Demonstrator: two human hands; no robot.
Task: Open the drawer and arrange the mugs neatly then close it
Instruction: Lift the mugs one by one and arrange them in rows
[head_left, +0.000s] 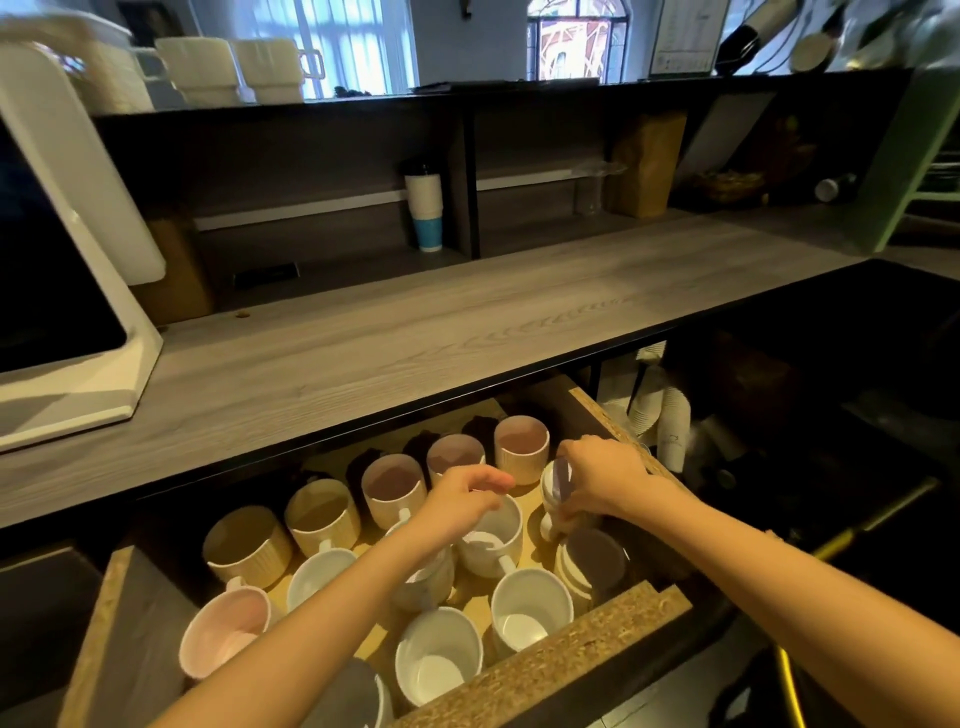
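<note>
In the open drawer (545, 670), the right hand (605, 480) grips a white mug (553, 491) tilted on its side, mouth facing left; the left hand (460, 501) hovers, fingers loosely curled.

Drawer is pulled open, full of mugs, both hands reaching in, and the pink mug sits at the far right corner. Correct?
Not quite. The pink mug sits at the near left of the drawer, not the far right corner. The head view shows it. The rest holds: the drawer is open and full of mugs, with the left hand and right hand reaching in.

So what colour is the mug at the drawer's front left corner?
Pale pink mug, inside and out, seen in the head view.
</note>
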